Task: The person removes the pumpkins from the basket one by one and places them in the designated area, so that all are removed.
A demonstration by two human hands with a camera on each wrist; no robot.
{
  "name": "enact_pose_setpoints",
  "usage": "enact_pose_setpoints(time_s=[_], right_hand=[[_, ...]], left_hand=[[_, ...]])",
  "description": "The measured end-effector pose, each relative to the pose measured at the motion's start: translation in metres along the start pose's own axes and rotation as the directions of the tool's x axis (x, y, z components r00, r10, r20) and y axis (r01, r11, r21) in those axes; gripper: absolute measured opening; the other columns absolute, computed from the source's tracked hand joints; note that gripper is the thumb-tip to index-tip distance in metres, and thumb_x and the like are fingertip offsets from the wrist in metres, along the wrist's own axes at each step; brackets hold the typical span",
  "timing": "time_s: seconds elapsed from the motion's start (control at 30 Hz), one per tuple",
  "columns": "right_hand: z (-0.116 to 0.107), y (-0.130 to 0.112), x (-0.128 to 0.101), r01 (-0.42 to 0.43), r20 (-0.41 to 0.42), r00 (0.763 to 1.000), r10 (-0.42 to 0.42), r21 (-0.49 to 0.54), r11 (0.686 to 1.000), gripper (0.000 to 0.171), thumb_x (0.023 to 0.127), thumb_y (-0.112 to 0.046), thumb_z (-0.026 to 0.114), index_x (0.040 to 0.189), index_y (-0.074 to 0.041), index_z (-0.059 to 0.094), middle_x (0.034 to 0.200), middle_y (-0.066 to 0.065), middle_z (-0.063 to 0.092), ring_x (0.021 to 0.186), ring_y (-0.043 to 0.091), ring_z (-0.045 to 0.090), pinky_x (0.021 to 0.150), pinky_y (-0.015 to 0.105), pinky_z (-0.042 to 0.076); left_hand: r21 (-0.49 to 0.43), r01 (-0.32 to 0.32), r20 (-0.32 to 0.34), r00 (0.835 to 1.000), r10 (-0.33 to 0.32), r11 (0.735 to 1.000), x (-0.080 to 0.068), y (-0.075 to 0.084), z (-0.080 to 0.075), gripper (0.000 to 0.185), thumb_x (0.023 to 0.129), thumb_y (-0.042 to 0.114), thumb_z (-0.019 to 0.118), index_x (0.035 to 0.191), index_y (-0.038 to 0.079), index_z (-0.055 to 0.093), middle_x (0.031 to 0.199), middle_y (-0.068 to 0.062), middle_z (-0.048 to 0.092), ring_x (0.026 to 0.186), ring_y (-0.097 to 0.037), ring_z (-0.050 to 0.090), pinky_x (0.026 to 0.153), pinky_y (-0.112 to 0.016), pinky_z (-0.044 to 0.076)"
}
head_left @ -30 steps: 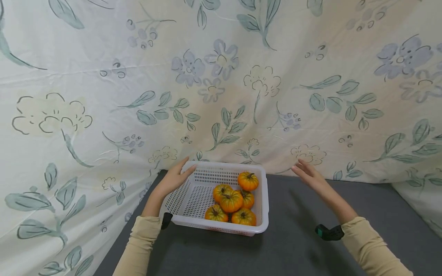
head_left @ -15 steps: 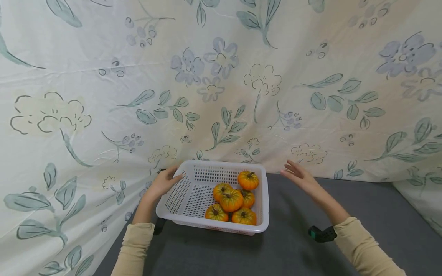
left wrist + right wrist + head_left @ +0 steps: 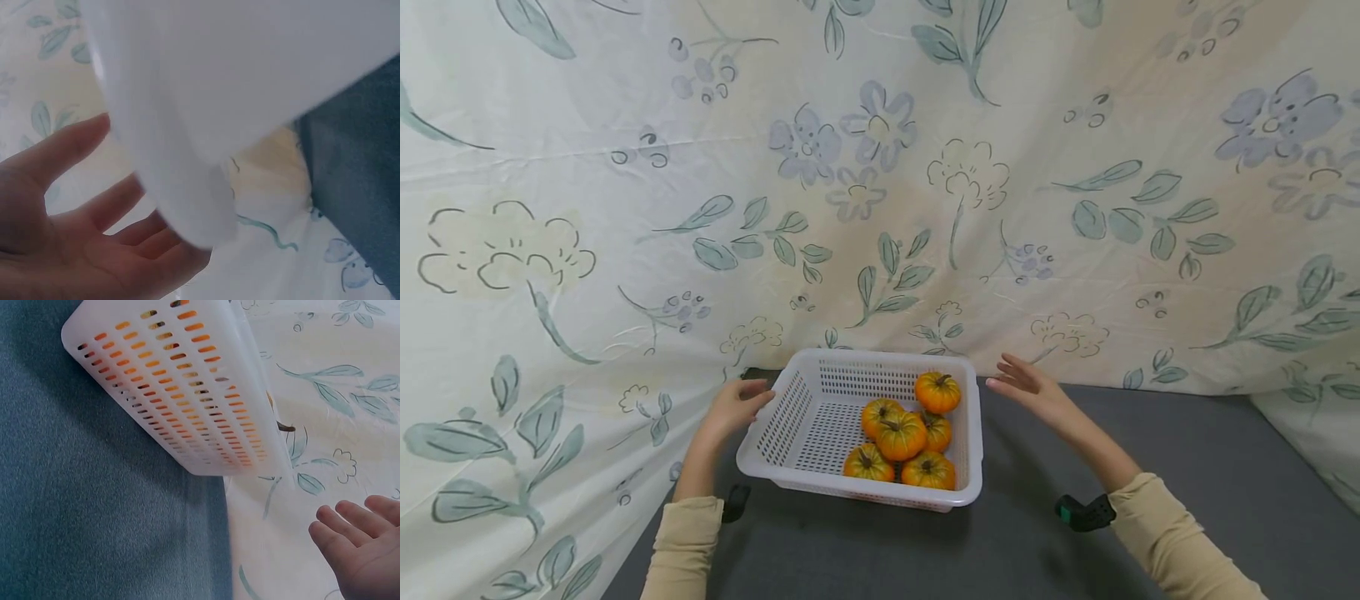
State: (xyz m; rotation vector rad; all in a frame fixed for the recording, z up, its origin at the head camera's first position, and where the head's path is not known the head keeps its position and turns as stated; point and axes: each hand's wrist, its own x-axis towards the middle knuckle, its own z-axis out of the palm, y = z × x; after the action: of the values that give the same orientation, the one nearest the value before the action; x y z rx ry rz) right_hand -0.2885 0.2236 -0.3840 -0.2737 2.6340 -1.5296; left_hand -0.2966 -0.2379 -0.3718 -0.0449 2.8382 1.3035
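Basket (image 3: pixel 820 482), white, plastic, slotted, rectangular; set upright on a dark grey tabletop (image 3: pixel 865 554), between the two hands. Left hand (image 3: pixel 735 408): held just beside the basket's left rim, thumb and fingers parted and gently bent; in the left wrist view some fingertips are overlapped by the blurred rim, and whether the basket is touched cannot be told. Right hand (image 3: pixel 1028 390): held to the right of the basket near its far right corner, fingers extended and slightly spread, palm bare; a gap is seen between fingertips and rim. Contents: six small orange pumpkins (image 3: pixel 901 437), grouped in the basket's right half, one placed at the far right corner, the others clustered nearer; green-yellow streaks and dark stems are noted. Orange is also shown through the slots of the basket's right wall. Sleeves (image 3: pixel 685 542), beige: one seen to the basket's near left, one to its near right. Dark wrist devices (image 3: pixel 736 504): one worn per arm. Floral cloth (image 3: pixel 880 250): hung behind the basket.
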Motion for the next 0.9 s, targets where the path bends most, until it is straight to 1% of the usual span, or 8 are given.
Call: enact_pose_setpoints(time_s=[0.13,0.23,0.37,0.47,0.6,0.67,0.77,0.9], right_hand=[[0.003,0.000,0.000,0.025,0.008,1.000,-0.025,-0.002,1.000,0.085,0.095,-0.048,0.057,0.157,-0.011,0.013,0.160,0.020,0.024,0.144,0.042,0.031,0.109,0.063,0.031],[0.005,-0.003,0.000,0.042,0.019,0.999,-0.042,0.003,0.999,0.083,0.095,-0.045,0.058,0.157,-0.011,0.014,0.159,0.020,0.025,0.144,0.042,0.032,0.108,0.064,0.032],[0.008,-0.007,0.000,0.053,0.031,0.998,-0.053,-0.005,0.999,0.084,0.094,-0.046,0.059,0.157,-0.012,0.015,0.159,0.020,0.025,0.143,0.042,0.033,0.107,0.065,0.033],[0.011,-0.009,0.001,0.055,0.039,0.998,-0.055,0.004,0.998,0.084,0.094,-0.047,0.059,0.157,-0.012,0.016,0.159,0.019,0.026,0.143,0.042,0.034,0.107,0.064,0.033],[0.014,-0.011,0.002,0.059,0.057,0.997,-0.061,0.026,0.998,0.083,0.094,-0.044,0.061,0.157,-0.012,0.016,0.159,0.019,0.026,0.144,0.041,0.032,0.109,0.063,0.032],[0.015,-0.014,0.002,0.063,0.066,0.996,-0.065,0.030,0.998,0.083,0.094,-0.042,0.061,0.157,-0.012,0.017,0.159,0.019,0.026,0.144,0.041,0.032,0.110,0.062,0.031],[0.017,-0.017,0.002,0.066,0.075,0.995,-0.068,0.029,0.997,0.081,0.094,-0.041,0.062,0.156,-0.012,0.019,0.159,0.019,0.027,0.144,0.041,0.031,0.109,0.062,0.032],[0.020,-0.021,0.001,0.067,0.082,0.994,-0.069,0.021,0.998,0.081,0.092,-0.041,0.063,0.155,-0.011,0.022,0.159,0.019,0.028,0.144,0.041,0.032,0.108,0.063,0.033]], left_hand=[[-0.041,0.038,0.005,0.999,-0.038,0.998,0.000,-0.007,-0.002,0.054,0.099,0.023,0.053,0.141,-0.009,0.042,0.145,-0.031,0.043,0.129,-0.046,0.049,0.094,-0.048,0.051],[-0.062,0.049,0.012,0.999,-0.048,0.997,-0.001,-0.011,-0.005,0.054,0.100,0.024,0.052,0.141,-0.010,0.041,0.145,-0.032,0.043,0.129,-0.046,0.048,0.096,-0.049,0.050],[-0.082,0.068,0.006,0.998,-0.068,0.994,-0.003,-0.018,-0.006,0.052,0.100,0.023,0.052,0.139,-0.010,0.045,0.141,-0.032,0.047,0.126,-0.046,0.051,0.096,-0.050,0.050],[-0.094,0.097,-0.007,0.995,-0.098,0.991,-0.002,-0.025,-0.006,0.051,0.099,0.024,0.053,0.137,-0.009,0.047,0.137,-0.031,0.051,0.123,-0.045,0.054,0.094,-0.049,0.051],[-0.113,0.138,-0.020,0.990,-0.141,0.984,-0.001,-0.034,-0.004,0.050,0.099,0.026,0.054,0.136,-0.007,0.050,0.135,-0.029,0.055,0.121,-0.042,0.056,0.094,-0.049,0.051],[-0.128,0.148,-0.019,0.988,-0.152,0.981,-0.001,-0.038,-0.003,0.050,0.098,0.028,0.055,0.136,-0.005,0.051,0.135,-0.028,0.055,0.121,-0.042,0.056,0.096,-0.051,0.049],[-0.151,0.162,-0.002,0.986,-0.164,0.975,-0.002,-0.043,-0.002,0.053,0.098,0.033,0.055,0.136,-0.005,0.051,0.137,-0.028,0.053,0.123,-0.044,0.053,0.099,-0.055,0.046],[-0.185,0.185,0.019,0.983,-0.184,0.965,-0.004,-0.047,0.000,0.057,0.098,0.038,0.056,0.137,-0.003,0.051,0.138,-0.027,0.052,0.127,-0.045,0.049,0.103,-0.060,0.041]])
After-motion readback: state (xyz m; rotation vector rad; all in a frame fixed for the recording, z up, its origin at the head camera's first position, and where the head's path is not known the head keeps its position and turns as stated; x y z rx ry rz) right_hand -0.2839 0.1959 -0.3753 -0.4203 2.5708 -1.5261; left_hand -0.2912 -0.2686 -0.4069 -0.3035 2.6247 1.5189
